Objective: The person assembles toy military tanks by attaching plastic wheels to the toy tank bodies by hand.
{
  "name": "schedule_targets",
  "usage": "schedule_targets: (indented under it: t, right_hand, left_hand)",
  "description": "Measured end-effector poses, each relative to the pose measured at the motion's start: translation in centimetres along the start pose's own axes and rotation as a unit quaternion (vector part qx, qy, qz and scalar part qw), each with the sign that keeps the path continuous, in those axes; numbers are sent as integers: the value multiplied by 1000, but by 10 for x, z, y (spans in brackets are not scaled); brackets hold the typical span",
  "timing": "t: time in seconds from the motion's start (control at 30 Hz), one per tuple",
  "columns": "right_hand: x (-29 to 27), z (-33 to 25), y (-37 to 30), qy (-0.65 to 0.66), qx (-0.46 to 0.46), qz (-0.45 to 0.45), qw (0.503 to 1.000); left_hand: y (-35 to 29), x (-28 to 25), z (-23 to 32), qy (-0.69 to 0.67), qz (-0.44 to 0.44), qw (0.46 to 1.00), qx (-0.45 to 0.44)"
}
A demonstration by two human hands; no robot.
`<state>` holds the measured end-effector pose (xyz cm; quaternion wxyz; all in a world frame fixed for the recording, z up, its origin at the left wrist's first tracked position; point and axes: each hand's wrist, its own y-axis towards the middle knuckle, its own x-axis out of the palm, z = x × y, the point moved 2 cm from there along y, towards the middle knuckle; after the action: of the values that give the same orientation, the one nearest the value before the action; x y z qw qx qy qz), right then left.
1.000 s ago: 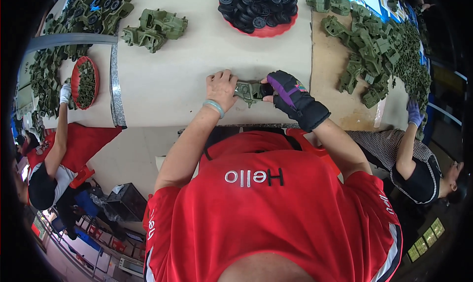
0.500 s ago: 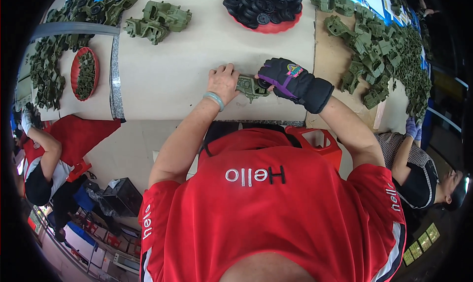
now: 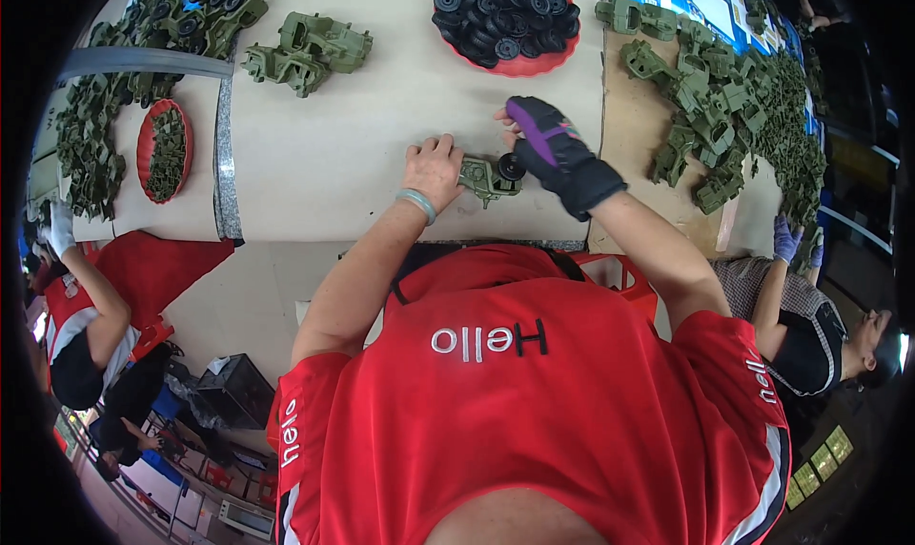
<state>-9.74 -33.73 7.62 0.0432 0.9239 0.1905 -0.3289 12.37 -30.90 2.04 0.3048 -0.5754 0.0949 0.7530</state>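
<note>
My bare left hand [image 3: 436, 171], a pale bangle on its wrist, is closed on the rear of a green toy vehicle body [image 3: 488, 187] lying on the table near its front edge. One black wheel [image 3: 511, 168] sits at the right part of that body. Just above and right of the wheel is my right hand [image 3: 547, 147], in a black and purple glove with bare fingertips. Its fingers are apart, and I see nothing between them. Part of the vehicle's left end is hidden under my left hand.
Beyond my hands stands a red bowl [image 3: 534, 68] heaped with black wheels. Green vehicle bodies [image 3: 324, 42] lie to its left, with a large pile [image 3: 710, 107] at right. A red dish [image 3: 147, 154] of small green parts stands at left. Co-workers sit on both sides.
My right hand has lifted off the wheel and moved up and to the right, its fingers now apart. The wheel stays on the vehicle body, which my left hand still holds.
</note>
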Motion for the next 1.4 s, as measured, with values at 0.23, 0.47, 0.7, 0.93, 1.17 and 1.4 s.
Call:
schedule_targets:
  t: [0.23,0.47,0.7,0.93,1.17,1.4]
  right_hand:
    - [49,6,4,-121,-17,-21,992]
    - [47,2,10,-128,-26,-91,987]
    - [36,-9,15,-149,29,-78,985]
    - [38,-1,4,-115,23,-64,991]
    - [35,-8,14,-141,-51,-156,976]
    - [43,2,9,-94,-32,-105,989]
  left_hand:
    - [-1,17,-4,25,64,998,11]
    - [-5,17,1,14,78,997,18]
    - [-2,15,0,12,84,996,22]
    - [-1,17,-2,25,55,998,18]
    - [-3,17,0,25,64,997,33]
    - [-1,29,-10,14,26,999,23]
